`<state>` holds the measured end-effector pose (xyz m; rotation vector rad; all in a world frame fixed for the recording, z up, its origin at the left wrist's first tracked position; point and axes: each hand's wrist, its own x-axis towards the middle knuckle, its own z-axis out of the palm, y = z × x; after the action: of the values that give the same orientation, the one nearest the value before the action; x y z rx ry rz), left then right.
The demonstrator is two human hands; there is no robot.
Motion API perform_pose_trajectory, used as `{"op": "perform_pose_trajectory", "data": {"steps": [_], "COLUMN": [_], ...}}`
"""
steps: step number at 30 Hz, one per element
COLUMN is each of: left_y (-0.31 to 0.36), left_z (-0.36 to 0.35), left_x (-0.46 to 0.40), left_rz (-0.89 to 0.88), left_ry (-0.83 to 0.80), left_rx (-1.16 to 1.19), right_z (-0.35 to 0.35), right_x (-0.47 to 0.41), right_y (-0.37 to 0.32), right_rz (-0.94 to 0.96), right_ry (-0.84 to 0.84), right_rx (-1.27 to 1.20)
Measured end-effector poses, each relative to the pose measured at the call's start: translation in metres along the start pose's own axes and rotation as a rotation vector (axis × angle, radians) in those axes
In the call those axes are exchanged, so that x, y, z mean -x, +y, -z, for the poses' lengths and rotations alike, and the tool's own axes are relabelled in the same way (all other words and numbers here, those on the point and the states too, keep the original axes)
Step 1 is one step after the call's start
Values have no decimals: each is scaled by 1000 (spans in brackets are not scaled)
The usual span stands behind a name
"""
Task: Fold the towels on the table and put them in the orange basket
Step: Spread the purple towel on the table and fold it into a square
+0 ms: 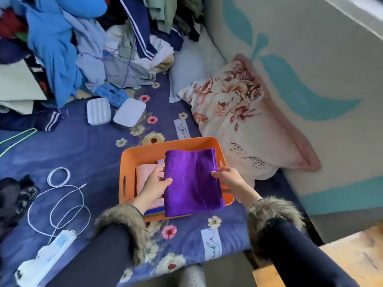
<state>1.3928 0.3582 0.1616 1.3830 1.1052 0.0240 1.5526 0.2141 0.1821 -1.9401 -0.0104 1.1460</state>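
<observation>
Folded purple towel (191, 183) over orange basket (145, 151) on flowery blue sheet (99, 154). Left hand (155, 183) pinches towel's left edge, thumb on top. Right hand (227, 176) pinches right edge. Pink towel (145, 170) lies inside basket, left part, under left hand.

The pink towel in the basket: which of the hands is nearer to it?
Left. The left hand lies over the pink towel, gripping the purple towel's left edge; the right hand grips its far edge.
</observation>
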Motion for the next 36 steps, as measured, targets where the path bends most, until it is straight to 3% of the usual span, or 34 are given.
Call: {"op": "perform_pose_trajectory", "data": {"steps": [10, 18, 21, 23, 25, 29, 33, 36], "left_y": [-63, -90, -90, -93, -93, -95, -110, -131], "left_z": [-41, -71, -73, -70, -70, -75, -74, -70], "left_x": [-108, -156, -159, -156, -154, -165, -187, -198], "left_rz": [130, 139, 22, -115, -239, -314, -314, -386], "left_ry": [94, 10, 20, 20, -17, -163, -246, -169], "left_rx": [-57, -228, -435, -719, -993, -1294, -1454, -1456], "right_z": [-40, -50, -53, -54, -55, -55, -53, -54], "right_x": [-120, -158, -163, -160, -160, -180, -209, -223], "right_y": [31, 48, 50, 54, 61, 66, 74, 87], "right_rz": [-22, -43, -33, 51, 181, 308, 295, 282], "right_ry": [90, 181, 158, 110, 58, -70, -148, -173], "right_rx": [462, 707, 836, 983, 1191, 1694, 1882, 1859]}}
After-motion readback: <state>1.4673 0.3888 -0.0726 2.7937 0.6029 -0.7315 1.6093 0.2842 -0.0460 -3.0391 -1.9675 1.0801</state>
